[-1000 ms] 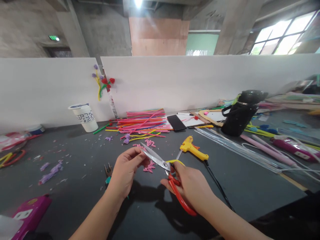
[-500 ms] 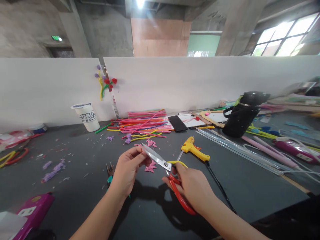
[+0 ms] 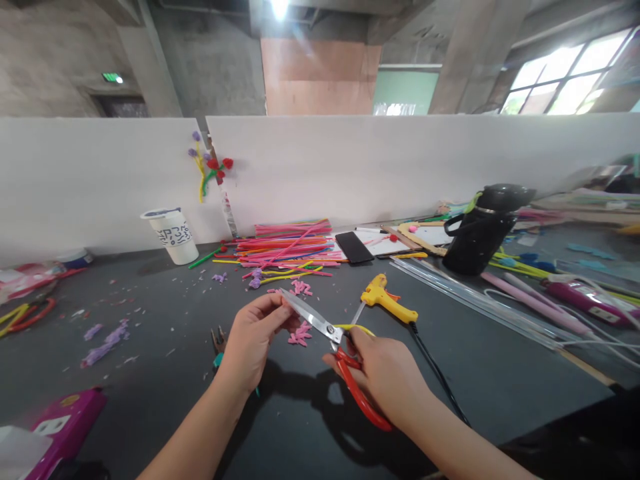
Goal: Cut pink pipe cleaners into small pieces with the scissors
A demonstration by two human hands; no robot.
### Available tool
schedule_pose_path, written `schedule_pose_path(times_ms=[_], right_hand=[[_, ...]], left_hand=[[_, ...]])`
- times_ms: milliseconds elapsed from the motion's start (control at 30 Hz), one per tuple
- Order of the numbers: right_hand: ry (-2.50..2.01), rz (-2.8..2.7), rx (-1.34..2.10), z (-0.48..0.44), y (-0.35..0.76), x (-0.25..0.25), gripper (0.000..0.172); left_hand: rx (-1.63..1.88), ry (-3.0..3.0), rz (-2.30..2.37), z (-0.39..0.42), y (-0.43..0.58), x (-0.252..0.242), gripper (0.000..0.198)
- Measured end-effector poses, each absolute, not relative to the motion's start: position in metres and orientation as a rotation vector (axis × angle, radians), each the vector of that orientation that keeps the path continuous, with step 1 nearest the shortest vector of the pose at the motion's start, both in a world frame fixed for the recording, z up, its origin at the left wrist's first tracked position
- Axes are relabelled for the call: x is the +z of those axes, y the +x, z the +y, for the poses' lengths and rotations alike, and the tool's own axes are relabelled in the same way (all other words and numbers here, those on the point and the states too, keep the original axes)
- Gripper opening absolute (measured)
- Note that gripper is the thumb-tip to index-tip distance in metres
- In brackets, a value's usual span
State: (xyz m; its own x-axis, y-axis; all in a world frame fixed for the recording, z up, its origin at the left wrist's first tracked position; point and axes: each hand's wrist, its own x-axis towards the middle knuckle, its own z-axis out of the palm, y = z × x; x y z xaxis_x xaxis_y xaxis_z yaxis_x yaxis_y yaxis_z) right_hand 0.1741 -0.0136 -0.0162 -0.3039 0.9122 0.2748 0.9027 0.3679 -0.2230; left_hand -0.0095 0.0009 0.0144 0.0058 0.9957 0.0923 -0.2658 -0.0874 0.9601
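My right hand (image 3: pixel 393 373) is wrapped round the red handles of a pair of scissors (image 3: pixel 311 316), whose blades point up and to the left, nearly together. At the blade tips, my left hand (image 3: pixel 253 340) is closed in a pinch; whatever sits between thumb and fingers is too small and covered to make out. Short pink pipe cleaner pieces (image 3: pixel 300 335) lie on the table just beyond and below the blades. A yellow pipe cleaner (image 3: pixel 364 329) shows behind the scissors, partly hidden by my right hand. Pliers with teal grips (image 3: pixel 219 341) lie partly under my left wrist.
A yellow glue gun (image 3: pixel 393 303) with a black cord rests right of my hands. Pipe cleaners (image 3: pixel 285 248) are heaped at the back beside a phone (image 3: pixel 354 247). A white cup (image 3: pixel 175 237) stands left, a black jug (image 3: pixel 483 230) right, near clear sticks (image 3: pixel 465 297).
The view has shifted very slightly. Both hands and the scissors keep almost the same pose, with the blades at the left fingertips.
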Motion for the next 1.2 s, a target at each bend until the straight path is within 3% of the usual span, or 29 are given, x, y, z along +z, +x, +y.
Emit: schedule_pose_path(times_ms=[300,1200], right_hand=[[-1.598,-2.207,0.230,-0.0154,0.1751,-0.0150,0.036],[-1.567,-2.280,0.177,-0.0120,0.1772,-0.0176,0.035]], left_hand=[[1.407,1.074,0.984,0.0012,-0.0102,0.0161,0.009],[1.294,1.096,0.838,0.0011,-0.0120,0.0134,0.007]])
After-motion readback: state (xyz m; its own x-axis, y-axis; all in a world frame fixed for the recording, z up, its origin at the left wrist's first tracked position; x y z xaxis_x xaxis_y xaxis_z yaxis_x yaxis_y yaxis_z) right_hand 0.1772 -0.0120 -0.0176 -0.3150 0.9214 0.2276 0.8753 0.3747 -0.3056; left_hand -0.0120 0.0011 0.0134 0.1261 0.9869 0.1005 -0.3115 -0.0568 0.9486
